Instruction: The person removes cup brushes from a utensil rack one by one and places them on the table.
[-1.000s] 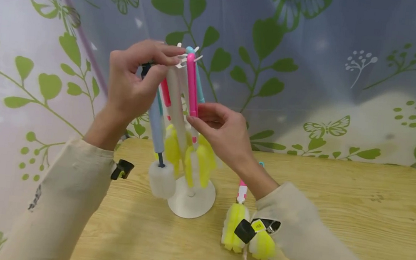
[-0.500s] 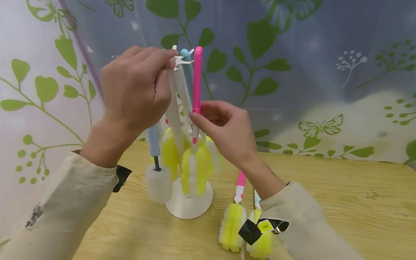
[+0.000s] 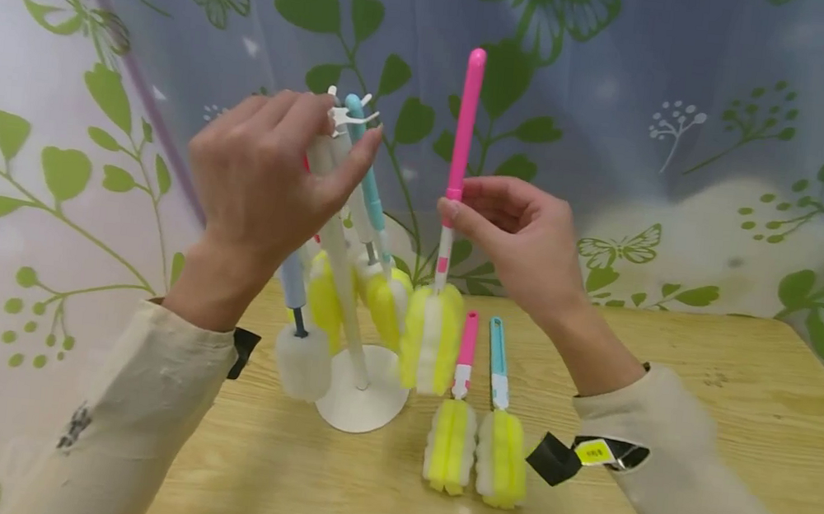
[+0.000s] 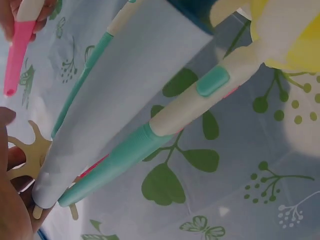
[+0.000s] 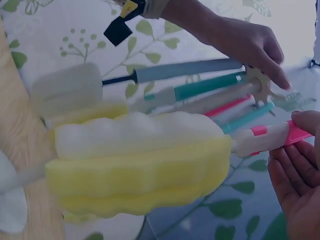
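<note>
My right hand (image 3: 533,236) pinches a sponge bottle brush (image 3: 462,146) by the lower part of its pink handle. The brush hangs upright beside the stand, its yellow-and-white sponge head low, apart from the hooks. At the top of a white brush stand (image 3: 340,233), my left hand (image 3: 264,168) holds the hooked crown (image 5: 260,85); some of its fingers are hidden. Still hanging there are a blue-handled sponge brush (image 3: 367,178), a grey-blue brush with a white foam head (image 3: 303,362), and a teal-handled brush (image 4: 115,160). A pink handle shows partly behind them.
On the wooden table (image 3: 662,447), right of the stand's round base (image 3: 360,413), lie a pink-handled sponge brush (image 3: 452,443) and a blue-handled one (image 3: 500,456), side by side. A patterned curtain (image 3: 618,128) hangs behind the table.
My right hand has lifted the pink brush off the stand and carried it to the right and up. My left hand has stayed at the stand's top, turning and spreading its thumb.
</note>
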{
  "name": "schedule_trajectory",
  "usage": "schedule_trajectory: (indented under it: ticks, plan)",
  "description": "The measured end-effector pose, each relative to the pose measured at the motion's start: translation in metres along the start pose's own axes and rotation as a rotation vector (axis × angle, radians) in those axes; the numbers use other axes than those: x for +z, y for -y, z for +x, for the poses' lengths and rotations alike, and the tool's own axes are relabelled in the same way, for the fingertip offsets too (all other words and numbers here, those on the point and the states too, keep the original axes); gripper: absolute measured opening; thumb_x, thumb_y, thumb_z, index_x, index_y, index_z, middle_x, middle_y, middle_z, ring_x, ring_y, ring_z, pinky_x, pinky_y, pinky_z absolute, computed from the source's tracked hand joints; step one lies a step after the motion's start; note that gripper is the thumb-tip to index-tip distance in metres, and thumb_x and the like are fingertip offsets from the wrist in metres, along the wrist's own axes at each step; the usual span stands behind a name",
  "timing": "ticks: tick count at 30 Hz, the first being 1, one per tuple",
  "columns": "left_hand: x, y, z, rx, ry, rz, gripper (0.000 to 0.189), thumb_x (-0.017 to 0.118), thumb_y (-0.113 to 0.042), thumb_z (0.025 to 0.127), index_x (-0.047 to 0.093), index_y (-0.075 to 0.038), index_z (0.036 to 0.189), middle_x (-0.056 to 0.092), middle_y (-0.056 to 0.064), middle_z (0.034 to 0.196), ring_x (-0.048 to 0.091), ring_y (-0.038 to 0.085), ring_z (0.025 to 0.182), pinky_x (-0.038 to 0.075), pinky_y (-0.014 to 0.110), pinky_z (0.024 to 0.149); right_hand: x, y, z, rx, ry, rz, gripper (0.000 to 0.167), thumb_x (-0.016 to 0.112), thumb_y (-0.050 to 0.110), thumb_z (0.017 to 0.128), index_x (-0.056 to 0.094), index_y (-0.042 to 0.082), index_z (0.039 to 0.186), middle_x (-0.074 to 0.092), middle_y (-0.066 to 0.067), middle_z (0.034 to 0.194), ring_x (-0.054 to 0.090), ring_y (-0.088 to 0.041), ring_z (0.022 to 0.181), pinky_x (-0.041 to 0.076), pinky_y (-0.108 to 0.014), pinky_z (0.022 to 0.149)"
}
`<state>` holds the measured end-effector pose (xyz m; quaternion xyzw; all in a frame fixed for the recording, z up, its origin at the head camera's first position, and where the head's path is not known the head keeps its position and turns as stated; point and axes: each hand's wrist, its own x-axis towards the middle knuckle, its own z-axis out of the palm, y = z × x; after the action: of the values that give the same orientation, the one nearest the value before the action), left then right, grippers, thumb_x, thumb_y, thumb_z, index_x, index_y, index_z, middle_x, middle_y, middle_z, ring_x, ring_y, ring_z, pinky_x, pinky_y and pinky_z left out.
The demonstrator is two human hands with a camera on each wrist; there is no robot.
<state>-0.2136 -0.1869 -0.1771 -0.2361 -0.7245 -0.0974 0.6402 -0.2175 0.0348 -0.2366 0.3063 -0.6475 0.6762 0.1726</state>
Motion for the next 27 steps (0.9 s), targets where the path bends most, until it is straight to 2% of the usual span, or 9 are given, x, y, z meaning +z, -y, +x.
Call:
schedule_trajectory:
  ticks: [4, 9, 15, 18, 23, 27]
  plan:
    - [0.004, -0.001, 0.000, -0.024, -0.035, 0.029, 0.028, 0.059, -0.026, 0.087, 0.067, -0.004, 0.071, 0.067, 0.007, 0.067, 0.052, 0.029, 0.050, 0.029, 0.036, 0.045, -0.026, -0.005, -0.004, 0.050, -0.056, 0.011, 0.024, 0.073, 0.009, 0.083, 0.069, 0.000, 0.105, 0.070, -0.010, 0.092, 0.069, -0.020, 0.082, 0.053, -0.029, 0.079]
    - [0.008, -0.002, 0.001, -0.004, -0.079, 0.059, 0.022, 0.054, -0.015, 0.084, 0.063, -0.003, 0.067, 0.065, 0.008, 0.064, 0.048, 0.029, 0.048, 0.027, 0.035, 0.044, -0.063, -0.016, -0.010, 0.116, -0.150, -0.002, 0.025, 0.075, 0.009, 0.081, 0.069, 0.000, 0.103, 0.071, -0.008, 0.090, 0.069, -0.016, 0.079, 0.053, -0.026, 0.076]
    - [0.011, -0.004, 0.002, -0.018, -0.127, 0.071, 0.018, 0.054, -0.013, 0.080, 0.064, -0.003, 0.069, 0.063, 0.009, 0.061, 0.049, 0.029, 0.050, 0.031, 0.037, 0.044, -0.102, -0.034, -0.017, 0.270, -0.222, -0.141, 0.030, 0.076, 0.019, 0.080, 0.068, 0.000, 0.103, 0.071, -0.002, 0.087, 0.068, -0.013, 0.073, 0.054, -0.024, 0.070]
    - [0.013, -0.004, 0.002, -0.033, -0.141, 0.066, 0.016, 0.055, -0.013, 0.079, 0.066, -0.004, 0.071, 0.064, 0.008, 0.061, 0.050, 0.028, 0.051, 0.032, 0.038, 0.045, -0.116, -0.046, -0.024, 0.376, -0.215, -0.207, 0.038, 0.074, 0.025, 0.082, 0.065, -0.002, 0.107, 0.070, 0.002, 0.087, 0.067, -0.011, 0.075, 0.054, -0.023, 0.071]
    - [0.013, -0.004, 0.001, -0.058, -0.144, 0.052, 0.018, 0.055, -0.014, 0.079, 0.068, -0.005, 0.072, 0.065, 0.007, 0.063, 0.051, 0.028, 0.052, 0.033, 0.039, 0.047, -0.133, -0.071, -0.040, 0.567, -0.125, -0.306, 0.050, 0.070, 0.033, 0.086, 0.058, -0.007, 0.115, 0.069, 0.007, 0.087, 0.067, -0.007, 0.078, 0.054, -0.023, 0.072]
    - [0.015, -0.005, 0.000, -0.064, -0.147, 0.033, 0.018, 0.054, -0.014, 0.078, 0.067, -0.004, 0.069, 0.064, 0.007, 0.063, 0.049, 0.028, 0.051, 0.031, 0.038, 0.047, -0.142, -0.093, -0.055, 0.690, -0.043, -0.392, 0.057, 0.068, 0.037, 0.086, 0.057, -0.009, 0.118, 0.070, -0.001, 0.091, 0.068, -0.008, 0.077, 0.054, -0.025, 0.072]
